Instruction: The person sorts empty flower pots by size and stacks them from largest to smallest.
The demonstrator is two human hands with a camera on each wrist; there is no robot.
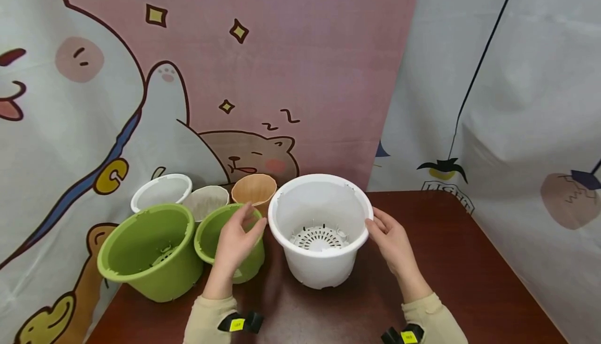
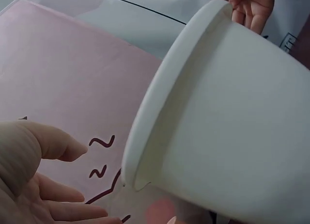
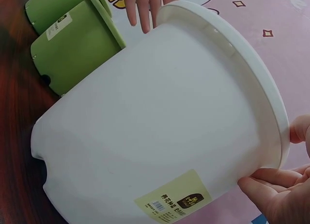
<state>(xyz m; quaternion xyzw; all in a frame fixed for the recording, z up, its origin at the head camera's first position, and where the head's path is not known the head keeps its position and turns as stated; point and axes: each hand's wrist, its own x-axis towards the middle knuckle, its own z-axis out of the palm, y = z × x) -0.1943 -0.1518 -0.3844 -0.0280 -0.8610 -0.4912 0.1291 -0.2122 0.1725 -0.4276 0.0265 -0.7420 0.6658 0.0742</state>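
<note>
A large white plastic flowerpot (image 1: 319,265) with a slotted bottom stands on the table between both hands. My right hand (image 1: 392,242) pinches its rim on the right side; in the right wrist view the thumb lies on the rim and the fingers (image 3: 264,185) are under it. My left hand (image 1: 236,242) is beside the pot's left rim, fingers spread, and a gap separates it from the pot in the left wrist view. Behind that hand stands a smaller green flowerpot (image 1: 213,245), partly hidden. The white pot's side carries a yellow-green label (image 3: 174,197).
On the left stand a larger green pot (image 1: 155,276), a white pot (image 1: 161,190), a small off-white pot (image 1: 206,200) and an orange pot (image 1: 253,190). The dark red-brown table (image 1: 469,281) meets printed cloth walls (image 1: 319,72) at the back and right.
</note>
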